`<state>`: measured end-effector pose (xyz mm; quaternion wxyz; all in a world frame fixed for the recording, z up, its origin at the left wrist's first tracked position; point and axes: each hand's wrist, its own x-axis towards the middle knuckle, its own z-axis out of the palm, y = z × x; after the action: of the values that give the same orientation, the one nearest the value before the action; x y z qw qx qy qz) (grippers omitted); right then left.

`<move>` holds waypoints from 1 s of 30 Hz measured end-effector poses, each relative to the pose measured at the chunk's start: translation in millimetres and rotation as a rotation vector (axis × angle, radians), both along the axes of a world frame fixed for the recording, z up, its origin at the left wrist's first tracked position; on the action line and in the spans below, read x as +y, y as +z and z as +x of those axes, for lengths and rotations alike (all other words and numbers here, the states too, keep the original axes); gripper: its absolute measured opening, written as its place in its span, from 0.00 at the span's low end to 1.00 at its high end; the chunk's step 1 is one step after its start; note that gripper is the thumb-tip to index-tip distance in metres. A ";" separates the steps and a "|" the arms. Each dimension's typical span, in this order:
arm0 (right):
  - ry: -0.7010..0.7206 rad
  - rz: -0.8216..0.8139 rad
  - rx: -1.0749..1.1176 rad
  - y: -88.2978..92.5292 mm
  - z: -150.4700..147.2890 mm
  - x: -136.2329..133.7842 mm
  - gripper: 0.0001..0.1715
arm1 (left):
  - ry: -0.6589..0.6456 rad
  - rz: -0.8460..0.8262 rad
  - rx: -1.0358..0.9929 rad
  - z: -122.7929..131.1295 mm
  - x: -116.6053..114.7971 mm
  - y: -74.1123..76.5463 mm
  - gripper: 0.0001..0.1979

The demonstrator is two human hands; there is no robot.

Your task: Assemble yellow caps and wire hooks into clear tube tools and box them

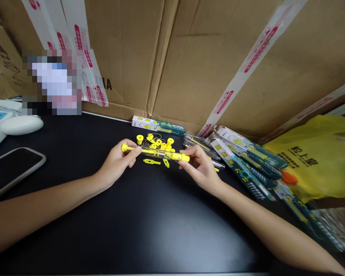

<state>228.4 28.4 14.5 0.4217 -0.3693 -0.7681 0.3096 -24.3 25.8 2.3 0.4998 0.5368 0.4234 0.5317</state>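
A tubular spring scale [161, 153], with a clear barrel and yellow ends, is held level above the black table. My left hand [117, 159] pinches its left part near a round yellow knob. At the other end, the fingers of my right hand [199, 166] close on the yellow cap. Just behind it lies a heap of yellow plastic caps [169, 142] with thin metal springs and hooks [158, 137], partly hidden by the tube. Two flat yellow pieces, one of them a slotted strip [151, 161], rest on the table in front of the tube.
Printed spring scale boxes [241, 168] lie on the right, one more box [158, 125] at the back. Clear tubes [202, 145] lie beside my right hand. A yellow bag [313, 153] is far right, a phone [15, 168] left. Large cartons [218, 57] wall off the back.
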 end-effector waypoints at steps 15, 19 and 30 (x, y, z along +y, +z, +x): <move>0.087 -0.134 0.104 6.3 -6.5 -2.1 0.16 | -0.020 -0.005 0.016 -2.0 0.6 -2.1 0.11; 0.080 -0.149 0.138 10.9 -5.0 0.9 0.16 | -0.014 0.005 0.055 -2.2 0.4 0.7 0.10; 0.107 -0.302 0.292 18.1 -4.3 3.9 0.17 | -0.446 -0.102 0.221 7.7 -23.1 16.0 0.08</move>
<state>224.2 32.3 32.6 0.4514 -0.3383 -0.6620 0.4935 -16.6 2.7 18.4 0.5820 0.6458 0.3727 0.3244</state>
